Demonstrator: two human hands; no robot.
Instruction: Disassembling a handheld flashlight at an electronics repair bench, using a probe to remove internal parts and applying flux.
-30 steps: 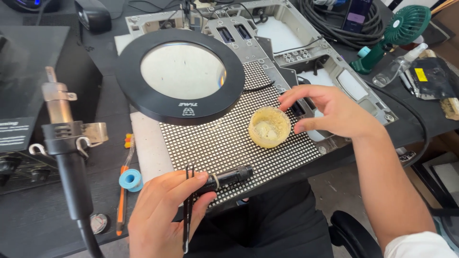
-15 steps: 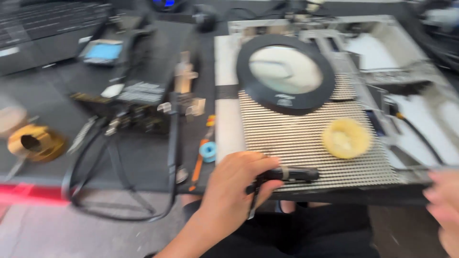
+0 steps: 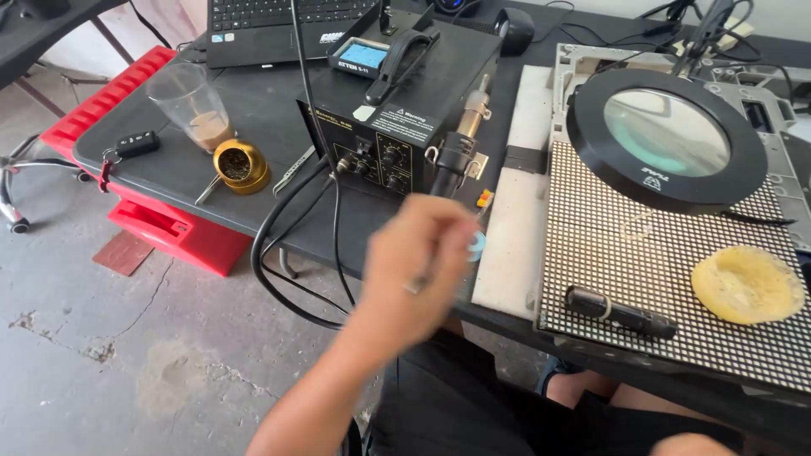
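My left hand (image 3: 418, 262) hovers, blurred, over the front edge of the black table, just left of the white board (image 3: 507, 228). Its fingers are closed on a thin metal tool (image 3: 416, 285) that looks like tweezers. A black pen-shaped tool (image 3: 621, 311) lies loose on the dotted LED panel (image 3: 625, 245), to the right of that hand. Only a sliver of my right hand (image 3: 694, 444) shows at the bottom edge, and its fingers are hidden. A yellow sponge (image 3: 748, 283) rests on the panel's right side.
A round magnifier lamp (image 3: 667, 135) sits over the panel's far part. A black rework station (image 3: 397, 101) with a hot-air handle (image 3: 460, 148) and looping cables stands at the centre. A glass (image 3: 194, 105), brass tip cleaner (image 3: 241, 165), car key (image 3: 135, 143), laptop (image 3: 279, 21) and red toolbox (image 3: 127, 186) are on the left.
The view has swung left. The black pen-shaped tool has left my left hand and now lies on the panel. My left hand has moved left off the panel. My right hand has dropped out of view.
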